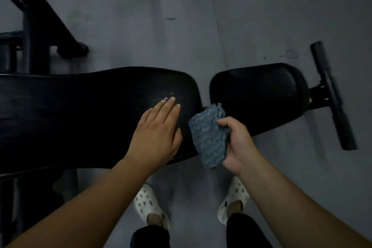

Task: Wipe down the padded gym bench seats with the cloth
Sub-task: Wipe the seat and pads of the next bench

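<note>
A long black padded back pad runs across the view from the left edge. A shorter black seat pad lies to its right, with a narrow gap between them. My left hand rests flat on the right end of the long pad, fingers straight, near a few pale specks. My right hand grips a crumpled blue patterned cloth over the gap at the near edge of the pads.
A black crossbar foot sticks out past the right end of the seat pad. Dark machine frame tubes stand at the upper left. Grey floor lies beyond the bench. My feet in white clogs stand just below the pads.
</note>
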